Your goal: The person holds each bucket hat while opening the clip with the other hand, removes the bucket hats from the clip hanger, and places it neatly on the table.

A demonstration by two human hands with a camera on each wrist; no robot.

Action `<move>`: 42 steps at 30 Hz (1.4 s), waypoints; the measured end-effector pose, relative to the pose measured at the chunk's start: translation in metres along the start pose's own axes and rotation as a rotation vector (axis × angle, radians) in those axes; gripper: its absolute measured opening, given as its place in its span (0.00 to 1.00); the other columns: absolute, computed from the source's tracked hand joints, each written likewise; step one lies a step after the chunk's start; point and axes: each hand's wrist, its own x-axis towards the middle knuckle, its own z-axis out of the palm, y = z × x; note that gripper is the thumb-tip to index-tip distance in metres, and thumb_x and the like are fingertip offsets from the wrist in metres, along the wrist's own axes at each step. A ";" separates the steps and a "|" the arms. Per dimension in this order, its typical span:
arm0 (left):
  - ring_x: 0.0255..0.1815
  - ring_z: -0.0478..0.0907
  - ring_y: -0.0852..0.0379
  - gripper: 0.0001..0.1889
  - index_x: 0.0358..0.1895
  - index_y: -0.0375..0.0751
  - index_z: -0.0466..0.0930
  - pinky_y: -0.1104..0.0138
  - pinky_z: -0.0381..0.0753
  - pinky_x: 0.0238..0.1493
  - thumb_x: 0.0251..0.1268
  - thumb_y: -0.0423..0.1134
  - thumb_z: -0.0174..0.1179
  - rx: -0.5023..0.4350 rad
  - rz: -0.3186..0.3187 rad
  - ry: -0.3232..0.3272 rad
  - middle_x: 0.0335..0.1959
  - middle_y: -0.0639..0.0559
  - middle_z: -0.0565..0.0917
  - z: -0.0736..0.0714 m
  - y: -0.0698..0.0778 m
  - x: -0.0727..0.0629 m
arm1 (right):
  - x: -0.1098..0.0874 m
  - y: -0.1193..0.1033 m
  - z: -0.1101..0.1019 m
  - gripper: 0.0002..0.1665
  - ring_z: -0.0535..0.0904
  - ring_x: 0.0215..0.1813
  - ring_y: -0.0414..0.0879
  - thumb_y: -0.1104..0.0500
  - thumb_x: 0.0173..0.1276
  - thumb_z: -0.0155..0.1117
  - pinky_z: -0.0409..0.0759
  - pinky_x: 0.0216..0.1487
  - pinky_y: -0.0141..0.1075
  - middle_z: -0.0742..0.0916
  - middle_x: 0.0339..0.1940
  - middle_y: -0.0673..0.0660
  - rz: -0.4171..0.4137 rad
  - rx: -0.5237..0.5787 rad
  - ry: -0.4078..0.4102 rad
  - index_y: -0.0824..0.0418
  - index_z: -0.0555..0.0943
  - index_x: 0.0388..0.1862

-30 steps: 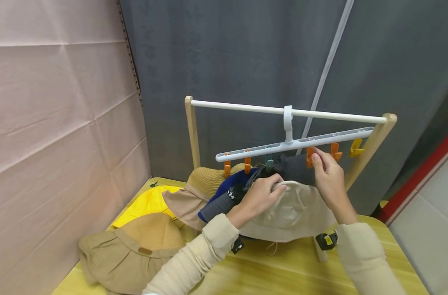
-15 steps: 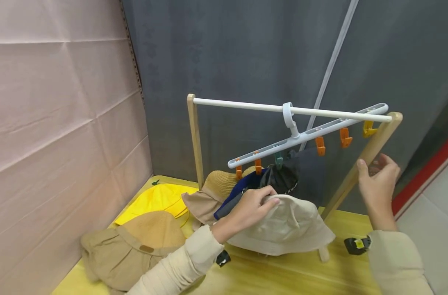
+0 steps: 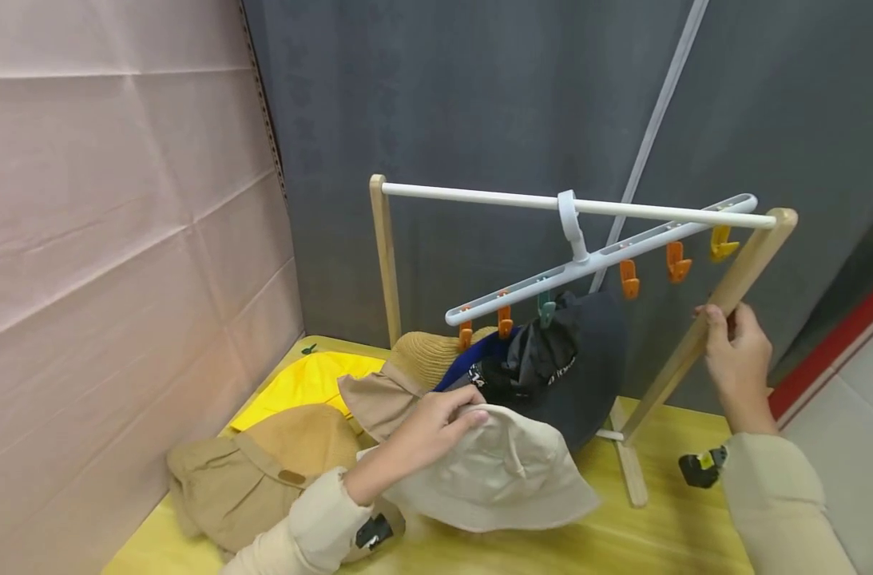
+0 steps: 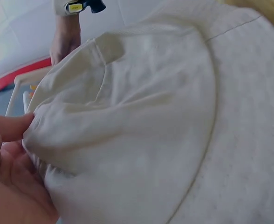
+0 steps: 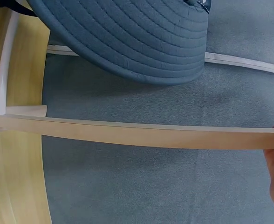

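Note:
My left hand [image 3: 430, 430] pinches the crown of a cream bucket hat [image 3: 511, 479] between thumb and fingers; the hat hangs tilted low over the table front. In the left wrist view the bucket hat [image 4: 132, 126] fills most of the picture. My right hand [image 3: 740, 363] grips the right wooden upright [image 3: 741, 275] of a small clothes rack. A white clip hanger [image 3: 601, 257] hooks over the rack's white rail [image 3: 472, 194], its right end higher. Its teal clip [image 3: 547, 311] holds a black hat with a wide dark quilted brim [image 5: 141, 46].
Left of it, orange clips [image 3: 505, 321] hold a blue hat [image 3: 472, 358] and a straw hat [image 3: 425, 357]. Two orange clips and a yellow clip [image 3: 724, 243] hang bare on the right. A yellow hat [image 3: 307, 383] and a brown hat [image 3: 235, 495] lie on the table's left.
My right hand has left the orange clip and moved right to the rack upright. My left hand has drawn the bucket hat down and left, away from the hanger, whose right end has risen.

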 end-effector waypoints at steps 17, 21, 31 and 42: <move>0.30 0.69 0.67 0.08 0.34 0.29 0.74 0.77 0.68 0.33 0.67 0.33 0.51 -0.384 -0.132 -0.391 0.28 0.48 0.74 -0.024 -0.071 -0.044 | -0.006 -0.001 -0.003 0.22 0.70 0.35 0.22 0.50 0.74 0.46 0.65 0.36 0.15 0.74 0.33 0.28 -0.054 0.005 0.029 0.61 0.72 0.59; 0.30 0.68 0.67 0.09 0.34 0.30 0.75 0.75 0.67 0.33 0.67 0.35 0.52 -0.287 -0.213 -0.405 0.28 0.53 0.75 -0.014 -0.102 -0.042 | -0.006 -0.002 -0.003 0.22 0.70 0.36 0.23 0.51 0.73 0.46 0.65 0.36 0.15 0.75 0.34 0.29 -0.034 0.005 0.019 0.61 0.72 0.59; 0.29 0.66 0.63 0.07 0.29 0.32 0.73 0.72 0.67 0.32 0.65 0.31 0.51 0.022 -0.196 -0.382 0.27 0.51 0.72 0.007 -0.148 -0.043 | -0.009 -0.001 -0.001 0.23 0.69 0.36 0.22 0.50 0.74 0.45 0.65 0.36 0.16 0.74 0.34 0.29 -0.013 -0.029 0.010 0.62 0.71 0.59; 0.29 0.71 0.60 0.05 0.34 0.32 0.77 0.69 0.72 0.32 0.63 0.31 0.54 0.184 -0.145 -0.393 0.29 0.46 0.79 -0.006 -0.131 -0.035 | -0.012 -0.003 0.000 0.22 0.71 0.35 0.22 0.51 0.74 0.46 0.65 0.35 0.14 0.75 0.33 0.28 -0.092 0.026 0.034 0.63 0.72 0.58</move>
